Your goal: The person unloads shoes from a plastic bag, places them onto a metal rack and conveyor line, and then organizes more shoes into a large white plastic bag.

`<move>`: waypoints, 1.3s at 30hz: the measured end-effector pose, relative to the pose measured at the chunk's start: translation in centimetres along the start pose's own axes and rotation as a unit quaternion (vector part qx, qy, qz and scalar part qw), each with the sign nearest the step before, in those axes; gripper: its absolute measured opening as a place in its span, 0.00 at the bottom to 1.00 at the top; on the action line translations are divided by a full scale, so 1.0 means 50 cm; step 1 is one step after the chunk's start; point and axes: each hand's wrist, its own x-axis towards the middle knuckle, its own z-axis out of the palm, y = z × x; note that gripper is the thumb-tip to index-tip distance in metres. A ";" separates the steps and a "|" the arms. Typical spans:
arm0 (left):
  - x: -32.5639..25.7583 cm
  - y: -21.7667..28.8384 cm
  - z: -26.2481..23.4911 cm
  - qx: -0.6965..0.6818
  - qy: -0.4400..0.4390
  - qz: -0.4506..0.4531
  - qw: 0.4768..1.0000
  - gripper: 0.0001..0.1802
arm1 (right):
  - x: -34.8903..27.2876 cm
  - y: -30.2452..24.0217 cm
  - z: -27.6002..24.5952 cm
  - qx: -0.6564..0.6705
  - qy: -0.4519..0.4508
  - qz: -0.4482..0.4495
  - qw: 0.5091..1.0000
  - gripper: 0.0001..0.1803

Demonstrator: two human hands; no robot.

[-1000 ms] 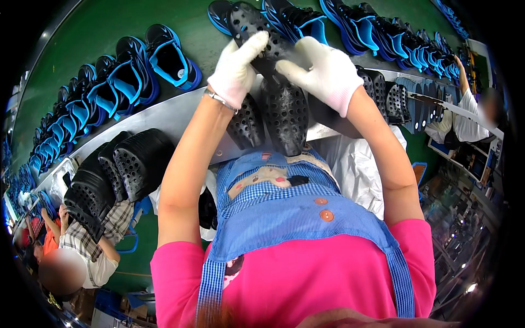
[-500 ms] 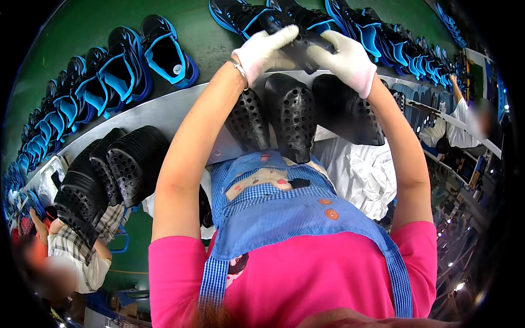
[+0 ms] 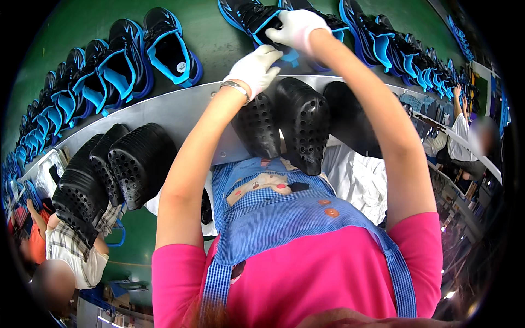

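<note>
At the far left, beyond the near edge of the metal ledge (image 3: 169, 106), a co-worker in a white top (image 3: 82, 259) is seated. A row of black-and-blue shoes (image 3: 123, 63) runs along the left part of the green surface (image 3: 104, 22), heels toward its near edge. Below them, stacked black perforated forms (image 3: 139, 164) overlap on the ledge. The shoe at the right end of that row has a round white sticker (image 3: 181, 67) inside.

Next comes the white-gloved left hand (image 3: 252, 72), fingertips at the heel end of a black-and-blue shoe (image 3: 249, 19) near the surface's near edge; I cannot tell whether its grip is clamped. The gloved right hand (image 3: 299, 31) is at that shoe's opening, thumb and fingers spread; its grip on anything is hidden.

Below the hands, three larger black forms (image 3: 303, 117) stand side by side on the ledge, over the person's blue apron (image 3: 295, 218). More black-and-blue shoes (image 3: 385, 46) fill the surface's right part.
</note>
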 end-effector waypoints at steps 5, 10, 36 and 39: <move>0.056 0.009 0.004 0.136 -0.143 -0.143 0.970 0.23 | 0.016 -0.042 0.034 0.018 -0.052 0.059 0.997 0.24; 0.116 0.001 0.009 0.074 -0.239 -0.307 0.918 0.22 | 0.094 -0.028 0.126 -0.030 -0.066 0.047 0.996 0.16; -0.126 -0.081 -0.123 0.279 -0.013 -0.218 0.935 0.22 | -0.255 0.082 -0.055 0.139 0.045 -0.137 0.980 0.18; -0.172 0.046 -0.141 0.247 0.093 -0.140 0.954 0.20 | -0.368 0.095 -0.036 0.178 0.081 -0.144 0.970 0.18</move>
